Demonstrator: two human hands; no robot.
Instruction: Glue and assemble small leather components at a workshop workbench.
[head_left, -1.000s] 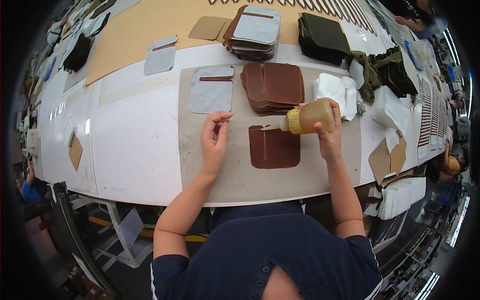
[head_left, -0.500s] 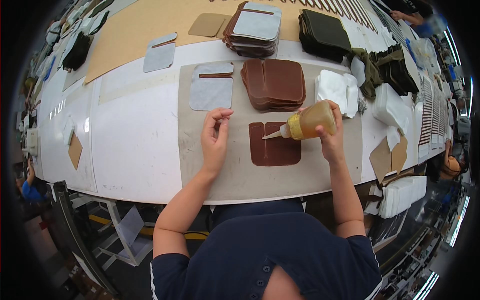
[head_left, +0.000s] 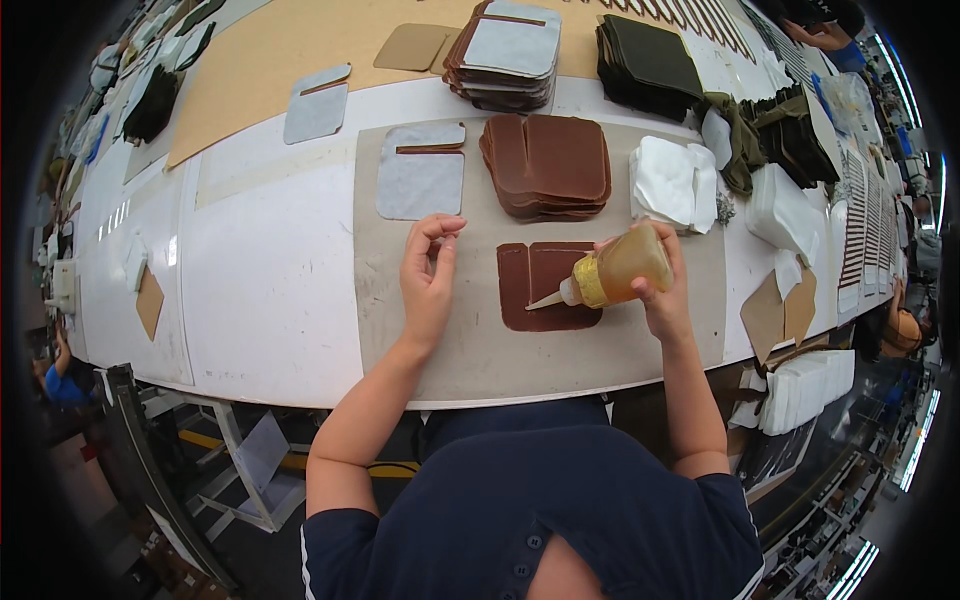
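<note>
My right hand is wrapped round a squeeze bottle of amber liquid, with a yellow band near its neck. The bottle is tilted, its long pale nozzle pointing left and down. That tip meets the lower end of the slit in a brown leather piece, which lies flat on the grey mat. A pale line runs along the slit and another near the top edge. Left of the leather, my left hand hovers over the mat, fingers loosely curled and apart from the thumb, holding nothing visible.
Beyond the leather sits a stack of brown leather pieces; a grey slitted piece lies to its left. White folded pads are at right. Farther back stand a grey-topped stack and a dark stack. The grey mat reaches the table's front edge.
The bottle's nozzle tip has moved toward me, from the upper part of the slit to its lower end. My right hand moved slightly with it; my left hand stayed nearly still.
</note>
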